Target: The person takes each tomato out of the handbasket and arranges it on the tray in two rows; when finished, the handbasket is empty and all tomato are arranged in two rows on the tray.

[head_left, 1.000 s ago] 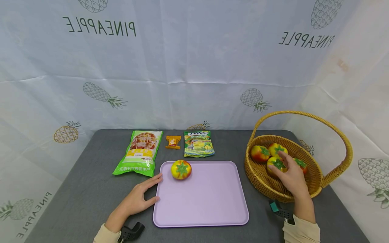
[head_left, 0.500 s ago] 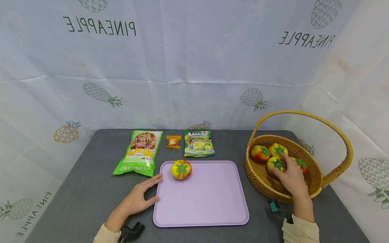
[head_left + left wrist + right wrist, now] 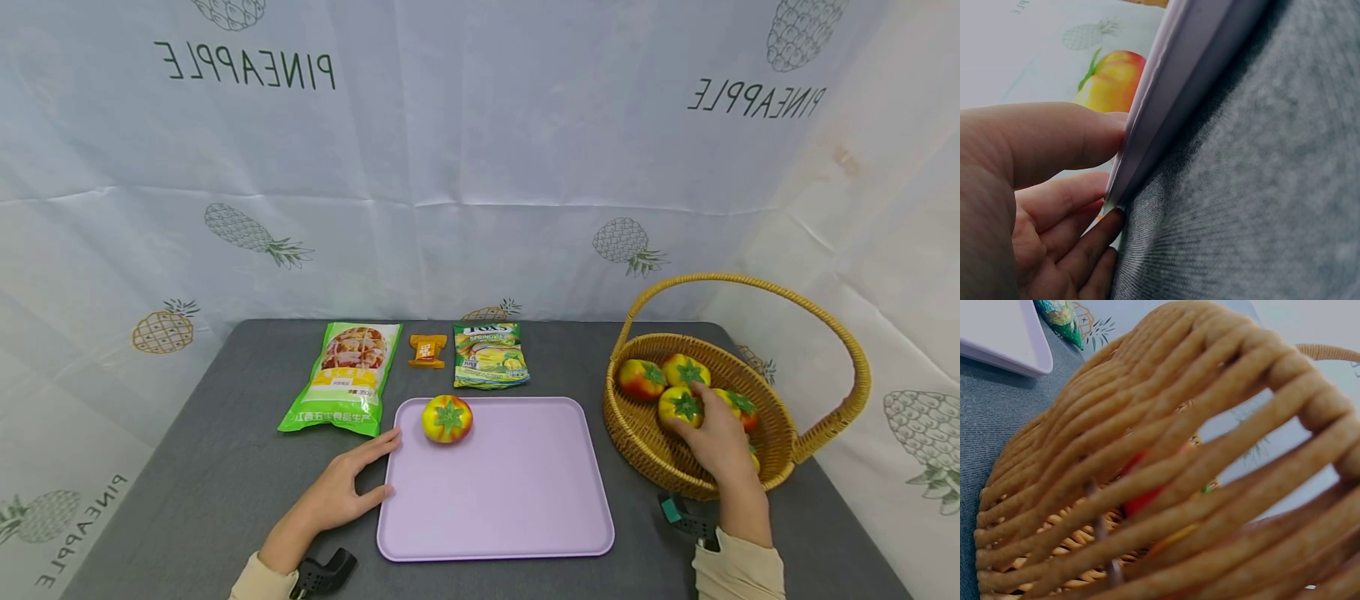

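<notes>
Head view: my right hand point(image 3: 718, 437), inside the oval tan wicker basket point(image 3: 637, 450), has thumb and fingers bent around a round yellow-and-green fruit point(image 3: 680, 406), other red-and-yellow fruits point(image 3: 641, 381) lying close by. My left hand point(image 3: 337, 492) lies with fingers extended and thumb spread apart, their tips touching the left rim of the flat rectangular lilac tray point(image 3: 502, 500), one similar fruit point(image 3: 447, 419) resting near its far left corner

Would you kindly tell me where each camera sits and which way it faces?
Head: head-worn, facing forward and down over tray and basket; left hand and right hand show.
Left wrist: on that wrist, facing the tray's edge; thumb and fingers show.
Right wrist: on that wrist, facing the basket's wall; no hand discernible.
Both wrist views share the tray.
</notes>
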Available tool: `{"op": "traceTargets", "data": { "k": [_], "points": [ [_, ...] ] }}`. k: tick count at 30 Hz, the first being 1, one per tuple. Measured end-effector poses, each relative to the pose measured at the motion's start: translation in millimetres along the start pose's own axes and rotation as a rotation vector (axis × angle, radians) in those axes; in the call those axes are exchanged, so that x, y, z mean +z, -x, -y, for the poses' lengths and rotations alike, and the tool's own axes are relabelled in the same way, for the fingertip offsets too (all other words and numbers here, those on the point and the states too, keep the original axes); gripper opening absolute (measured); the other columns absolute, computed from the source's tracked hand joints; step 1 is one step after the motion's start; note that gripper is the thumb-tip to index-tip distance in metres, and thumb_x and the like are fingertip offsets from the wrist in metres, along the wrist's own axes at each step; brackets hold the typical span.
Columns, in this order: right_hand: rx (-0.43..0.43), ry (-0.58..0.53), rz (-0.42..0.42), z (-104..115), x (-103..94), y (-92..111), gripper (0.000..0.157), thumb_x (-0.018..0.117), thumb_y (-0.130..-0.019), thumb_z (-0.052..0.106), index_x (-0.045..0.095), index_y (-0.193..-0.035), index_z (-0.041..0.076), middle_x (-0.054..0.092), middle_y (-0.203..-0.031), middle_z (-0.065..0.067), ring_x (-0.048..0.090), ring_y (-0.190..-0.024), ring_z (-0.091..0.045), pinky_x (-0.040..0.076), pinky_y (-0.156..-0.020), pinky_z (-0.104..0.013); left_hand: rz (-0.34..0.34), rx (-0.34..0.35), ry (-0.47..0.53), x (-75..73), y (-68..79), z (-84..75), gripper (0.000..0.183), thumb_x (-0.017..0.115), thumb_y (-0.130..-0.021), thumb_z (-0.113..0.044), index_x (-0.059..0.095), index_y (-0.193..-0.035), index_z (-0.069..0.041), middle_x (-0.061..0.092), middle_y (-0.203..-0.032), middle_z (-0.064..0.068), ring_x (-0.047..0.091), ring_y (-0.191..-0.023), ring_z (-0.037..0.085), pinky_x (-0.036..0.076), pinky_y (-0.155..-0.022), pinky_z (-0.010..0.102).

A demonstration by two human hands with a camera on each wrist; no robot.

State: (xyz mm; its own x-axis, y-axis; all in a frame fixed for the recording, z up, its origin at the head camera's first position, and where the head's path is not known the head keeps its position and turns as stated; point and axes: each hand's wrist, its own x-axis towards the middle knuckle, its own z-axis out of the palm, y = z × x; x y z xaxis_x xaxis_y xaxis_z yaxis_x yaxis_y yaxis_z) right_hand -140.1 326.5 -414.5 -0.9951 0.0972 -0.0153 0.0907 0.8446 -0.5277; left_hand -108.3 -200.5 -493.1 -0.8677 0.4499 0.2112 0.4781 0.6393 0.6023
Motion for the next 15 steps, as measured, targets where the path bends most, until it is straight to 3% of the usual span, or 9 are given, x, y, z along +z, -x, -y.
{"op": "traceTargets", "data": {
  "k": [7,15],
  "points": [
    [-0.013,-0.007,0.007,1.2,0.8,-0.5,0.073,0.061,-0.090,0.014,0.019,-0.145,-0.010,0.027,-0.141,-0.040,0.029,-0.122,-0.059,0.030,-0.096,-0.069,0.003,-0.007,0.008,-0.3,0.1,-0.6,0.058,0.071,-0.082,-0.025,0.053,-0.136,-0.015,0.044,-0.147,-0.002,0.045,-0.132,0.023,0.042,-0.102,0.046],
    [-0.022,0.007,-0.002,1.6,2.6,0.7,0.071,0.060,-0.088,0.009,0.021,-0.143,-0.012,0.027,-0.140,-0.041,0.028,-0.123,-0.059,0.029,-0.097,-0.069,0.004,-0.004,0.003,-0.4,0.0,-0.8,0.058,0.071,-0.082,-0.024,0.053,-0.136,-0.015,0.045,-0.146,-0.002,0.045,-0.132,0.023,0.043,-0.101,0.046]
  ]
}}
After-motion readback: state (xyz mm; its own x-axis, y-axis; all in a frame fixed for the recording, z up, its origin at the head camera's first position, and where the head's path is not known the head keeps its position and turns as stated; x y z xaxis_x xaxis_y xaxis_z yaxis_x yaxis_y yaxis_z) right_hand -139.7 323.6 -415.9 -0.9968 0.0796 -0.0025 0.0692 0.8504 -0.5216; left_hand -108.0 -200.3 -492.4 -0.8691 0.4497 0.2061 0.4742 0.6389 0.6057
